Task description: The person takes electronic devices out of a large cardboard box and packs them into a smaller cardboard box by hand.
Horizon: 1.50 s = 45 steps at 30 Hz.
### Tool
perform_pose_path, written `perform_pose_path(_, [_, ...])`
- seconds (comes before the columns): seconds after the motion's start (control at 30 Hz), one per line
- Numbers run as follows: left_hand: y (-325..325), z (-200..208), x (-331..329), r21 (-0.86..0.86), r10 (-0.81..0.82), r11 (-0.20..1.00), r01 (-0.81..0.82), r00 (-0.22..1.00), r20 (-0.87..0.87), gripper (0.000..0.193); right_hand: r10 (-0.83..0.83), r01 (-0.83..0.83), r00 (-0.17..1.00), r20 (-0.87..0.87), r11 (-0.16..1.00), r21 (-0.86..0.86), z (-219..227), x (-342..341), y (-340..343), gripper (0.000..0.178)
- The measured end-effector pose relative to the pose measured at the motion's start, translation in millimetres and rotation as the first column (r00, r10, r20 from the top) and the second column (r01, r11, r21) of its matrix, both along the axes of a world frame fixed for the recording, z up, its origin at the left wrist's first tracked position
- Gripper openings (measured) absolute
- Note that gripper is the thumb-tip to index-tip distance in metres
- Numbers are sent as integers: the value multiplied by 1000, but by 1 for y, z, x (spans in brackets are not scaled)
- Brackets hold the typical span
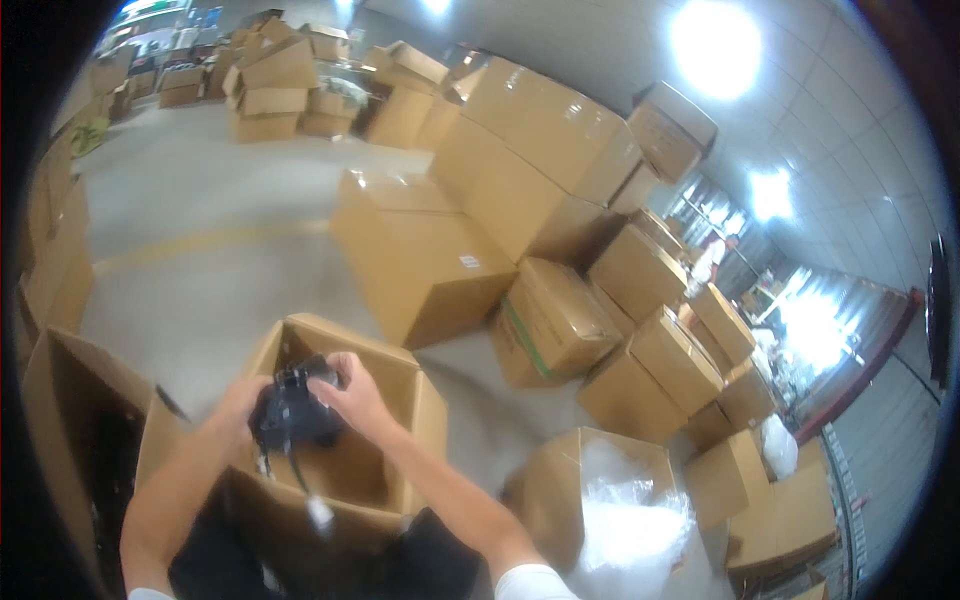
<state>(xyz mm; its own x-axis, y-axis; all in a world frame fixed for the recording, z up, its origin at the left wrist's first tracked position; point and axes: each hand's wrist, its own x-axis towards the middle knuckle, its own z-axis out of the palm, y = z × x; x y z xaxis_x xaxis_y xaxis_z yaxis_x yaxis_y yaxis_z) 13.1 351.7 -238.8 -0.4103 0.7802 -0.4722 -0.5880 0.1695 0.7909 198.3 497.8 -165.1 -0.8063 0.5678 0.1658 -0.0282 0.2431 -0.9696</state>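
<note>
Both hands hold a black plastic part [290, 418] over an open cardboard box [428, 425]. My left hand [238, 408] grips its left side, the fingers partly hidden behind it. At its upper right, my right hand [355, 392] is closed on the edge, thumb across the front. A thin cable hangs from the part, ending in a white connector [319, 513] that is blurred. What kind of device the part is, I cannot make out. The box's brown inside shows below and right of it.
Another open box [75, 440] stands at the left, dark inside. To the right a carton holds clear plastic wrap [635, 520]. Large stacked cartons [540, 150] rise ahead, beside a box with a green stripe [550, 325]. A person [708, 262] stands far right among cartons.
</note>
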Motion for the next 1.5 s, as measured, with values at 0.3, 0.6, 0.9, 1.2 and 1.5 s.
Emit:
perform_pose_path(0.3, [18, 0, 31, 45, 159, 983, -177, 952, 262, 32, -269, 313, 939, -214, 927, 208, -18, -9, -9, 38])
perform_pose_path(0.6, [8, -17, 71, 95, 239, 971, -220, 913, -329, 45, -506, 517, 852, -135, 854, 62, -21, -22, 4, 39])
perform_pose_path(0.9, [14, 10, 58, 193, 406, 910, -368, 887, -221, 44, -255, 189, 959, -125, 901, -389, -4, -41, -22, 51])
perform_pose_path(1.2, [12, 42, 4, 342, 296, 865, -368, 924, 243, 48, 140, -160, 986, -92, 620, -768, -25, -63, 37, 42])
perform_pose_path(1.5, [8, 35, -17, -9, 130, 991, -136, 965, -226, 80, -233, 250, 960, 154, 474, -844, -295, -15, 121, 43])
